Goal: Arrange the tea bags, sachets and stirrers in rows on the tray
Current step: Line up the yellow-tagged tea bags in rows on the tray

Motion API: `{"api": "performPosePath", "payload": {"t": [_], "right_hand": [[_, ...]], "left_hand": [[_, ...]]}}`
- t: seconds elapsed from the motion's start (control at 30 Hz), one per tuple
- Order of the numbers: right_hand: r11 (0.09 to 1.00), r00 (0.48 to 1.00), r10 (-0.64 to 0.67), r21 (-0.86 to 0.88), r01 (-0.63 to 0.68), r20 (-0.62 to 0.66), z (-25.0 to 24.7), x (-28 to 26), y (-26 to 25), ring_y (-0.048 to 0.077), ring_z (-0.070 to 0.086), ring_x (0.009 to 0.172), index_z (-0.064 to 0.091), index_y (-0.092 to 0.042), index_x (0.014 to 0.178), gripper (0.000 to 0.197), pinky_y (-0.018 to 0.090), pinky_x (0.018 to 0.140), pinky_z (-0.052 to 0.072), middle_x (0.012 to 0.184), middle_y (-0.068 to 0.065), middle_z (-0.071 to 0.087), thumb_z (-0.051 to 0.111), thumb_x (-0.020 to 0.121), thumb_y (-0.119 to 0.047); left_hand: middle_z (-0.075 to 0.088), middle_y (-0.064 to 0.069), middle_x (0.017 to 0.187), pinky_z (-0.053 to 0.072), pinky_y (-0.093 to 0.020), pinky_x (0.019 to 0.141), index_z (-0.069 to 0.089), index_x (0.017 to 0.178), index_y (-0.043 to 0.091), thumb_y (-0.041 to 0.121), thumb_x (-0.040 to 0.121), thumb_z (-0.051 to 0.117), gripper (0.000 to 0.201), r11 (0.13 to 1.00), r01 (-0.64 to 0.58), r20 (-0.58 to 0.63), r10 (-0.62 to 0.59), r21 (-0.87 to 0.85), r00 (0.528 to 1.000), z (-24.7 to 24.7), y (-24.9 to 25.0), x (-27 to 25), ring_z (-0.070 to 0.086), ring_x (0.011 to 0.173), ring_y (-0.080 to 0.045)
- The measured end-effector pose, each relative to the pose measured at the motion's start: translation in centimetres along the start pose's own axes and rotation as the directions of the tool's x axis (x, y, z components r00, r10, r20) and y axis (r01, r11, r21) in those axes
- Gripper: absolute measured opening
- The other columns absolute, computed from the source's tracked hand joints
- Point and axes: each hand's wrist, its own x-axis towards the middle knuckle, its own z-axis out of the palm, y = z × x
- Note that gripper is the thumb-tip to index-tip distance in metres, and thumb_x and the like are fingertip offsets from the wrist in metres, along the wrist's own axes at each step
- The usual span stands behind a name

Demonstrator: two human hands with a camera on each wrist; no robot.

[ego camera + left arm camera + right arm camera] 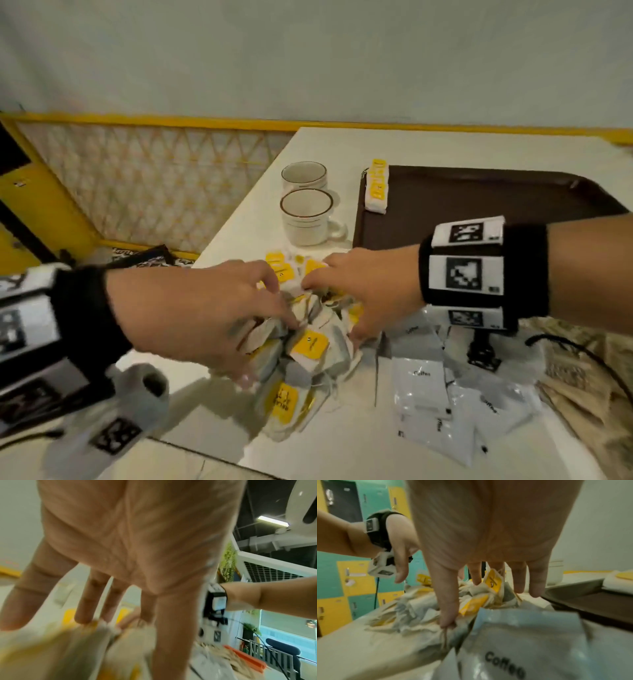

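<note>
Head view: my left hand (205,308) and right hand (363,291) met over the tea bags (308,346) heaped on the tabletop (342,445); fingers dug in, actual grip undeterminable. Tray (479,205) lay at 1 o'clock, nearer my right.

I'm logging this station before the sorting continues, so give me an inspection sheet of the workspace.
Surface: white table.
Job's things: brown tray bearing one row of tea bags at its left edge; tea bag pile, coffee sachets and wooden stirrers off the tray.
Clutter: two mugs.
Grippers: left hand and right hand both reach into the pile, fingers extended.
Cables: black cable by the stirrers.
Surroundings: yellow-trimmed wall, lockers.
</note>
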Motion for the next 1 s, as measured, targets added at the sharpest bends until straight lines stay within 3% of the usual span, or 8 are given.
{"api": "performPosePath", "payload": {"t": [0.13, 0.43, 0.6, 0.67, 0.73, 0.8, 0.9, 1.0], "right_hand": [[1.000, 0.993, 0.007, 0.010, -0.006, -0.116, 0.9, 1.4, -0.1, 0.032, 0.052, 0.111, 0.035, -0.025, 0.138, 0.054, 0.044, 0.093, 0.046, 0.129, 0.010, 0.042, 0.060, 0.089, -0.024], [0.997, 0.985, 0.013, -0.067, -0.025, -0.171, -0.3, 2.5, 0.0, 0.024, 0.048, 0.087, 0.048, -0.010, 0.099, 0.017, 0.032, 0.071, 0.037, 0.101, 0.010, 0.052, 0.053, 0.086, -0.002], [0.998, 0.946, 0.041, 0.057, -0.024, -0.323, -1.1, 0.7, 0.7, 0.013, 0.043, 0.070, 0.043, -0.016, 0.091, 0.017, 0.020, 0.061, 0.034, 0.087, 0.000, 0.050, 0.058, 0.085, -0.010], [0.983, 0.919, 0.094, 0.179, -0.026, -0.382, -1.5, -0.2, 1.1, 0.007, 0.043, 0.064, 0.045, -0.018, 0.096, 0.021, 0.017, 0.059, 0.036, 0.083, -0.005, 0.050, 0.063, 0.085, -0.014], [0.957, 0.913, 0.153, 0.286, -0.042, -0.379, -1.8, -1.0, 1.5, 0.011, 0.051, 0.069, 0.046, -0.021, 0.112, 0.034, 0.029, 0.070, 0.046, 0.099, -0.003, 0.055, 0.065, 0.085, -0.018], [0.924, 0.909, 0.212, 0.376, -0.067, -0.358, -2.2, -1.7, 1.8, 0.011, 0.053, 0.070, 0.042, -0.026, 0.129, 0.049, 0.028, 0.074, 0.048, 0.113, -0.006, 0.049, 0.065, 0.086, -0.020], [0.859, 0.871, 0.292, 0.510, -0.056, -0.396, -2.8, -2.5, 2.1, 0.002, 0.055, 0.076, 0.052, -0.025, 0.128, 0.045, 0.010, 0.070, 0.046, 0.099, -0.015, 0.054, 0.063, 0.085, -0.016], [0.566, 0.874, 0.375, 0.823, 0.049, -0.309, -2.6, -3.1, 2.3, 0.013, 0.065, 0.075, 0.061, -0.013, 0.115, 0.029, 0.021, 0.073, 0.058, 0.095, 0.006, 0.065, 0.056, 0.088, -0.002]], "left_hand": [[0.018, 0.022, 0.116, 0.033, -0.003, 0.060, 0.034, 0.118, 0.057, 0.046, 0.077, 0.071, 0.057, 0.995, -0.002, -0.156, -0.013, -0.096, 0.988, 2.3, 0.0, 0.3, 0.046, 0.074, 0.007], [0.047, 0.014, 0.089, 0.042, -0.012, 0.064, 0.057, 0.113, 0.040, 0.018, 0.084, 0.066, 0.037, 0.940, -0.015, -0.347, -0.111, -0.340, 0.931, 1.5, -0.6, 2.6, 0.051, 0.072, 0.004], [0.061, 0.017, 0.090, 0.043, -0.012, 0.062, 0.055, 0.107, 0.044, 0.017, 0.084, 0.068, 0.037, 0.873, -0.039, -0.466, -0.220, -0.485, 0.857, 1.4, -1.5, 2.5, 0.055, 0.074, 0.002], [0.065, 0.020, 0.089, 0.049, -0.021, 0.069, 0.057, 0.101, 0.044, 0.017, 0.084, 0.070, 0.035, 0.842, -0.087, -0.520, -0.244, -0.532, 0.819, 1.0, -1.9, 2.1, 0.058, 0.075, -0.007], [0.066, 0.022, 0.089, 0.052, -0.035, 0.076, 0.060, 0.098, 0.041, 0.012, 0.085, 0.067, 0.033, 0.810, -0.134, -0.553, -0.258, -0.571, 0.792, 0.5, -2.0, 1.7, 0.061, 0.076, -0.011], [0.068, 0.017, 0.087, 0.052, -0.039, 0.075, 0.063, 0.096, 0.036, 0.005, 0.089, 0.060, 0.032, 0.784, -0.167, -0.558, -0.256, -0.597, 0.789, 0.2, -1.9, 1.7, 0.064, 0.077, -0.011], [0.068, 0.013, 0.083, 0.050, -0.025, 0.064, 0.066, 0.094, 0.031, 0.004, 0.093, 0.053, 0.030, 0.734, -0.209, -0.552, -0.260, -0.646, 0.792, -0.1, -1.5, 2.2, 0.063, 0.070, -0.006], [0.061, 0.010, 0.073, 0.039, -0.013, 0.052, 0.070, 0.094, 0.027, 0.007, 0.093, 0.055, 0.025, 0.649, -0.254, -0.525, -0.264, -0.717, 0.809, -0.5, -0.9, 3.0, 0.052, 0.058, -0.003]]}}
